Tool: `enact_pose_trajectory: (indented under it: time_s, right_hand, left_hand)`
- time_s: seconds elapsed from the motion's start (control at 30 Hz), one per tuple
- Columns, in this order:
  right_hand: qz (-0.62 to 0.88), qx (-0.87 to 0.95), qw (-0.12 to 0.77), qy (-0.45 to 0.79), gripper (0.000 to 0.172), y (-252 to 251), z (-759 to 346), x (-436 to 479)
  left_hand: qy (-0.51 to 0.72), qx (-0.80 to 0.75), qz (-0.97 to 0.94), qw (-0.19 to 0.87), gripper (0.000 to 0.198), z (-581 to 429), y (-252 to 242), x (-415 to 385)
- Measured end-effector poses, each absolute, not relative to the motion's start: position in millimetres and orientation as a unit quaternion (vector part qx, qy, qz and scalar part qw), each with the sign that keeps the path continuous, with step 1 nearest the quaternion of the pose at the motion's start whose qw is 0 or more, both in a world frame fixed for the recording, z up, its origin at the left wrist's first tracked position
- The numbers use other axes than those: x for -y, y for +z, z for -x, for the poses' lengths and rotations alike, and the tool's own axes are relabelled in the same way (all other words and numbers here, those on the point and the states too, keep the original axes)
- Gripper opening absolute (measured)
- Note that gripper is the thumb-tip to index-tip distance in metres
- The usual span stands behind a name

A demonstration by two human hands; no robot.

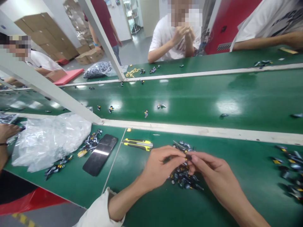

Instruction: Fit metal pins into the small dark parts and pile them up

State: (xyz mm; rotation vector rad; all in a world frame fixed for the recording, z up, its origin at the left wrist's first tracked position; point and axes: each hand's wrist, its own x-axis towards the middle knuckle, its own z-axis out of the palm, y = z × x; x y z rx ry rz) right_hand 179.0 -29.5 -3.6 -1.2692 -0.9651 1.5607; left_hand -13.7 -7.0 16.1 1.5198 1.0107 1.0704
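Note:
My left hand [163, 164] and my right hand [210, 170] meet above the green bench, fingertips pinched together. Between them is a small dark part [188, 157], mostly covered by my fingers; its exact kind I cannot make out. Both hands grip it. Below lies a pile of small dark, shiny parts [186, 181], some with yellow bits, and part of the pile is hidden behind my hands. Left of my left hand rests a yellow and black utility knife [138, 144].
A black phone [100, 154] and a clear plastic bag [52, 138] lie to the left. More small parts [292, 170] are heaped at the right. Beyond a white rail [189, 130], scattered parts dot a green belt [189, 97]. Co-workers sit across it; another person's hand [8, 132] is at far left.

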Motion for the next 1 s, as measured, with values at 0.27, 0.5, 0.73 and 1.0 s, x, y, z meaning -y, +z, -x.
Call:
enact_pose_trajectory:
  time_s: [0.27, 0.5, 0.73, 1.0]
  right_hand:
    - [0.547, 0.456, 0.436, 0.550, 0.025, 6, -171, 29]
    - [0.545, 0.488, 0.420, 0.537, 0.026, 7, -175, 29]
    - [0.548, 0.485, 0.404, 0.548, 0.026, 11, -175, 31]
    - [0.603, 0.458, 0.419, 0.500, 0.023, 11, -175, 29]
  left_hand:
    - [0.460, -0.439, -0.595, 0.492, 0.008, 9, 14, 13]
    - [0.449, -0.408, -0.521, 0.600, 0.010, 6, 14, 11]
    - [0.422, -0.447, -0.636, 0.466, 0.016, 8, 21, 12]
    - [0.390, -0.440, -0.658, 0.471, 0.030, 6, 19, 19]
